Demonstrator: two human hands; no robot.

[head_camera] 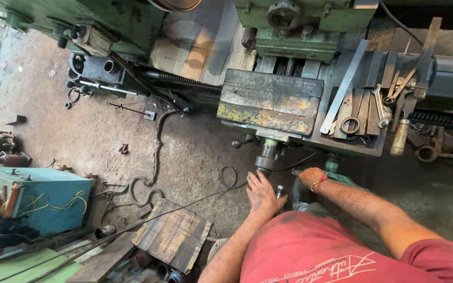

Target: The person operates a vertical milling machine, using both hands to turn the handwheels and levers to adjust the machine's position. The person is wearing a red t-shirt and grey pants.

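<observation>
Left hand (262, 193) lies flat, fingers spread, just below the lathe's handwheel (265, 161), touching a small handle knob (279, 190). Right hand (310, 177) sits right of handwheel; its fingers hidden, grip unclear.

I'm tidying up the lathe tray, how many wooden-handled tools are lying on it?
1 that I can see: a tool with a pale wooden handle at the right edge of the tray, handle toward the floor. Others may be hidden under the wrenches.

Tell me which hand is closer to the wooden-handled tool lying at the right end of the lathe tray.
Right. The right hand sits below the tray, left of and under the wooden-handled tool. The left hand is farther left and lower, by the handwheel knob.
</observation>
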